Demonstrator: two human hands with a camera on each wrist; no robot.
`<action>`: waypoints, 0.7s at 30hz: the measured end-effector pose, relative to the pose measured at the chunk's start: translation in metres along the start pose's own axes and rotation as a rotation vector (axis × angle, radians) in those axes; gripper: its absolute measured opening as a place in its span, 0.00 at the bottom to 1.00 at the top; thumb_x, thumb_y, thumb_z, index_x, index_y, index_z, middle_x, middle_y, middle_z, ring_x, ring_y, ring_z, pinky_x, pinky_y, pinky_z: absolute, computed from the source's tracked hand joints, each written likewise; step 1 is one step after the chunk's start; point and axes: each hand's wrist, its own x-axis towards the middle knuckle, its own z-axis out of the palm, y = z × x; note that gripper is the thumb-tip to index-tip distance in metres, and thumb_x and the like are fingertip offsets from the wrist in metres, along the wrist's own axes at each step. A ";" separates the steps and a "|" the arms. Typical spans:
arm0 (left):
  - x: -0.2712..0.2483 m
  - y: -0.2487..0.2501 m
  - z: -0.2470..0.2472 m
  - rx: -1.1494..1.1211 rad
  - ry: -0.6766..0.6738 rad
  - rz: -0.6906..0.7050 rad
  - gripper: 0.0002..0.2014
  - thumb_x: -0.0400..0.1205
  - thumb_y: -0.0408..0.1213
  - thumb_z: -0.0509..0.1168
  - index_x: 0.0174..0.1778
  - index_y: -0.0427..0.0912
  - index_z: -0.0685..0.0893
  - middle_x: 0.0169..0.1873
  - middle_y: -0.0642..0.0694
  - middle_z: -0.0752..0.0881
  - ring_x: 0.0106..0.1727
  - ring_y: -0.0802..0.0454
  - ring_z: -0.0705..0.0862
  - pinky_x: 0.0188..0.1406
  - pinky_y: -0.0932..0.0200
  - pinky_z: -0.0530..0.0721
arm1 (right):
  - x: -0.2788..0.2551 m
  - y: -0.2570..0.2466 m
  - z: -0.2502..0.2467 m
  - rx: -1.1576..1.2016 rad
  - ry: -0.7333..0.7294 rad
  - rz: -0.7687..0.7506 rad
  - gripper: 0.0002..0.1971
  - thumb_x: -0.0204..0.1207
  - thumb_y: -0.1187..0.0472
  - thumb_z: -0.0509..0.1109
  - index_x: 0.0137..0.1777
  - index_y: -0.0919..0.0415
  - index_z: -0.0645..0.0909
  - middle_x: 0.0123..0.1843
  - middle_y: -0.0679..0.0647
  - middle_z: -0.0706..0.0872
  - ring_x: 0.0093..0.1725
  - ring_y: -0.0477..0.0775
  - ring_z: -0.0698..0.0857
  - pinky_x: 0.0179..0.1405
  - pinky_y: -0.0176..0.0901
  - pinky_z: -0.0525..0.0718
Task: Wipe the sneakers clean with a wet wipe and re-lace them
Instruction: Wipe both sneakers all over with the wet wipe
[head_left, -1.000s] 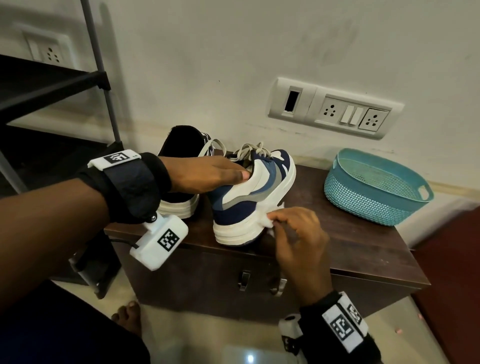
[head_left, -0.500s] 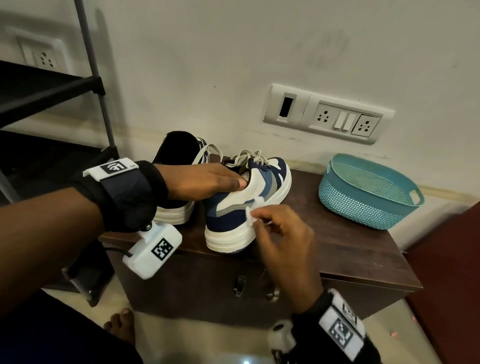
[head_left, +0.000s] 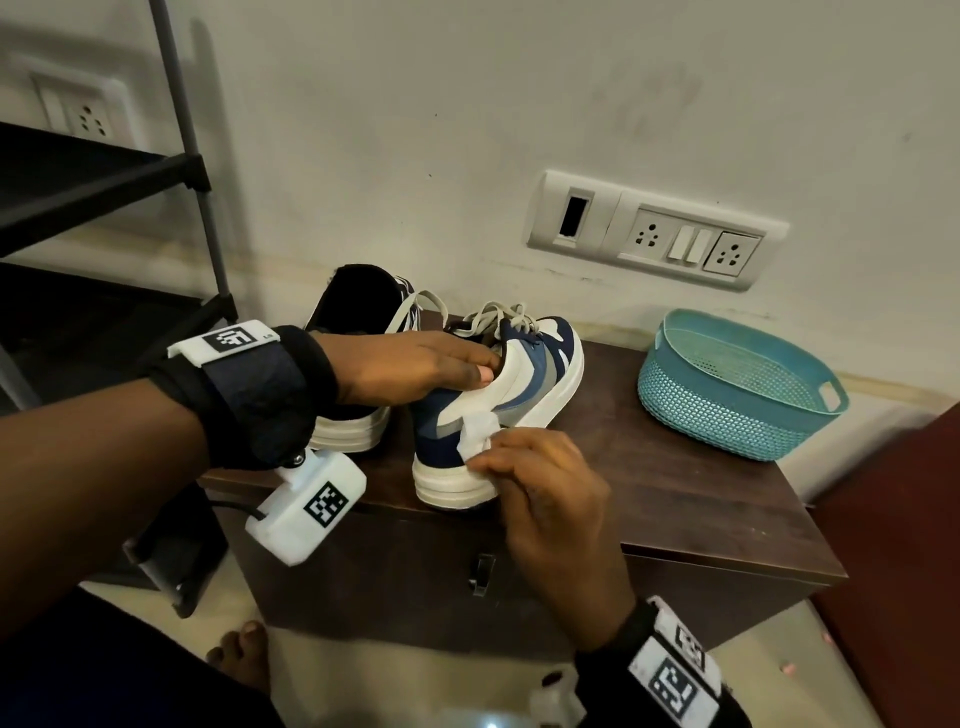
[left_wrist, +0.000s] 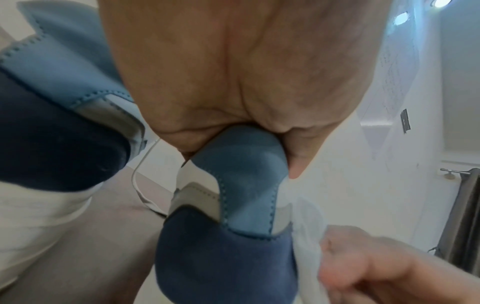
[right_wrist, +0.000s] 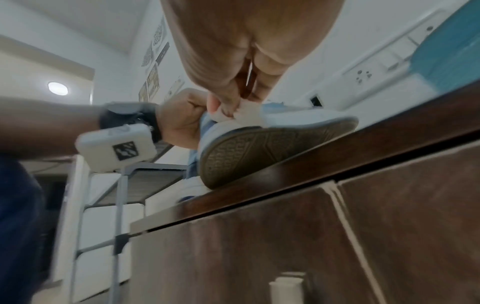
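Sneaker (head_left: 511, 395) in navy, blue and white stands tilted on the dark wooden cabinet (head_left: 675, 488), its sole lifted on the near side (the right wrist view shows the tread clear of the top). Left hand (head_left: 410, 366) grips its collar from above, thumb curled over the heel edge. Right hand (head_left: 545, 483) pinches a folded wet wipe (head_left: 475, 434) between thumb and fingertips, pressing it against the shoe's side just above the white midsole. Second sneaker (head_left: 358, 374) sits behind the left hand; a teal basket (head_left: 737, 384) stands well apart.
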 end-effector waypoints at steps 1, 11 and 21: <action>0.001 0.000 0.000 0.006 -0.006 0.000 0.16 0.91 0.32 0.55 0.71 0.44 0.82 0.67 0.54 0.86 0.66 0.60 0.85 0.64 0.72 0.79 | 0.004 0.010 -0.002 0.010 0.037 0.037 0.13 0.75 0.78 0.75 0.49 0.60 0.91 0.51 0.49 0.90 0.55 0.47 0.87 0.57 0.41 0.86; 0.001 0.002 0.002 0.078 -0.012 0.016 0.15 0.92 0.36 0.58 0.71 0.42 0.83 0.68 0.51 0.86 0.70 0.54 0.83 0.73 0.62 0.77 | -0.009 0.001 0.001 0.044 0.024 0.061 0.13 0.76 0.77 0.72 0.49 0.59 0.91 0.52 0.49 0.89 0.58 0.48 0.86 0.58 0.39 0.84; 0.002 0.005 0.004 0.137 -0.033 0.018 0.18 0.91 0.42 0.58 0.70 0.36 0.83 0.66 0.44 0.87 0.68 0.46 0.84 0.74 0.47 0.78 | -0.024 0.003 -0.001 0.063 0.023 0.044 0.13 0.75 0.76 0.73 0.50 0.59 0.92 0.53 0.48 0.89 0.59 0.47 0.86 0.57 0.39 0.85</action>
